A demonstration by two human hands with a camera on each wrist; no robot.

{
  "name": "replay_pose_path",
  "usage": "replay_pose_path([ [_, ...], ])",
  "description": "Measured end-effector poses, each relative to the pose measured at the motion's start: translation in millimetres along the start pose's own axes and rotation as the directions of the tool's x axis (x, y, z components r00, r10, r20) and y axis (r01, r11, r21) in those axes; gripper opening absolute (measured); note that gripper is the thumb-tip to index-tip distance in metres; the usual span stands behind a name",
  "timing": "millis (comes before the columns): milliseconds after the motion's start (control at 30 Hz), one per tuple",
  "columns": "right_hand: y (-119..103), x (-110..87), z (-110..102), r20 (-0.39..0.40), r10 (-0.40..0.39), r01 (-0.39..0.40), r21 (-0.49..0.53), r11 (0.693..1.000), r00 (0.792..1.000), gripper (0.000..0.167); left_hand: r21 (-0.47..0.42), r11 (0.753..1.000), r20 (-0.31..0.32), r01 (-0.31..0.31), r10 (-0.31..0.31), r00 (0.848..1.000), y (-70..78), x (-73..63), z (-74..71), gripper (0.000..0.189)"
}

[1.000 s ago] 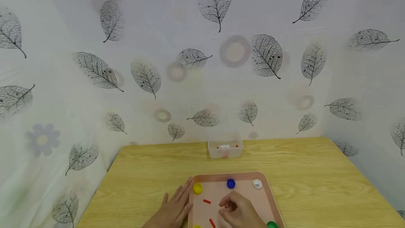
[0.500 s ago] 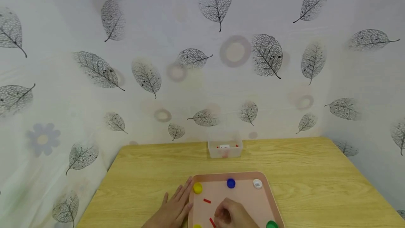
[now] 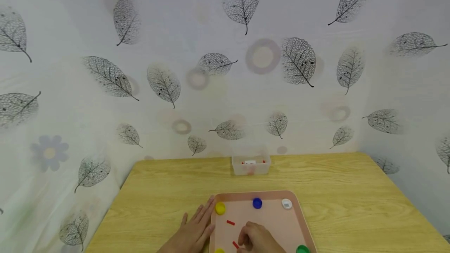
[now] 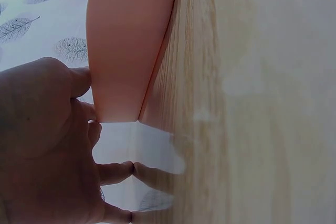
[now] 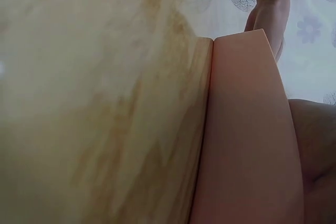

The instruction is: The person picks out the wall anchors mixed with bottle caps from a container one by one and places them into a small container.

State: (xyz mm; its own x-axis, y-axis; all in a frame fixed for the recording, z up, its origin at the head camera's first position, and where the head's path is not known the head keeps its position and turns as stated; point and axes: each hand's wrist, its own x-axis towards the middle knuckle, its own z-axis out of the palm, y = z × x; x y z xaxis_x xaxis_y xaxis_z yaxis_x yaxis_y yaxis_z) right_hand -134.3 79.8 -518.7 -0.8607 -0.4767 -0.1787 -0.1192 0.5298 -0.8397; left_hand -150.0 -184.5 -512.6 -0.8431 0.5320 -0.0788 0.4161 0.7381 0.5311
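Note:
A pink tray lies on the wooden table. On it are two short red sticks: an upper one and a lower one. My left hand lies with straight, spread fingers on the table, against the tray's left side; in the left wrist view, the hand touches the tray wall. Over the tray, my right hand has curled fingers, with a fingertip at the near end of the lower stick. Whether it pinches the stick is hidden. The right wrist view shows mostly the tray's outer wall.
Around the tray's edge sit a yellow cap, a blue cap, a white cap, a green cap and another yellow cap. A clear plastic box with red and white pieces stands by the leaf-patterned backdrop.
My right hand has moved slightly left and down toward the lower red stick, its fingers curling closer together. The left hand stays against the tray.

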Motion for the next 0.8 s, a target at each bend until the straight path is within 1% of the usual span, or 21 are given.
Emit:
replay_pose_path([
  [100,-0.5,-0.1,0.3,0.003,-0.007,0.007,-0.008,1.000,1.000,0.011,-0.002,1.000,-0.002,0.004,-0.004,1.000,0.8,-0.4,-0.1,0.062],
  [267,1.4,0.1,1.3,-0.008,-0.058,0.058,-0.029,0.998,0.998,0.010,-0.005,1.000,-0.031,-0.026,0.026,0.999,1.6,-1.4,-0.3,0.061],
  [400,0.0,0.0,1.0,-0.017,-0.061,0.060,-0.043,0.997,0.998,0.010,-0.009,0.999,-0.042,-0.040,0.040,0.998,1.4,-1.7,-0.7,0.061],
  [533,-1.7,-0.9,0.9,-0.017,-0.030,0.029,-0.032,0.999,0.999,0.011,-0.015,0.999,-0.036,-0.038,0.038,0.999,0.6,-1.5,-1.0,0.061],
  [700,-3.8,-2.1,-0.5,-0.014,0.039,-0.039,0.025,0.999,0.999,0.010,-0.021,0.999,-0.024,-0.037,0.037,0.999,-0.5,-0.6,-1.5,0.061],
  [800,-4.2,-4.8,-3.4,-0.043,0.018,-0.016,0.039,0.999,0.999,0.010,-0.019,0.999,-0.021,-0.037,0.036,0.999,-1.0,0.0,-1.7,0.062],
])
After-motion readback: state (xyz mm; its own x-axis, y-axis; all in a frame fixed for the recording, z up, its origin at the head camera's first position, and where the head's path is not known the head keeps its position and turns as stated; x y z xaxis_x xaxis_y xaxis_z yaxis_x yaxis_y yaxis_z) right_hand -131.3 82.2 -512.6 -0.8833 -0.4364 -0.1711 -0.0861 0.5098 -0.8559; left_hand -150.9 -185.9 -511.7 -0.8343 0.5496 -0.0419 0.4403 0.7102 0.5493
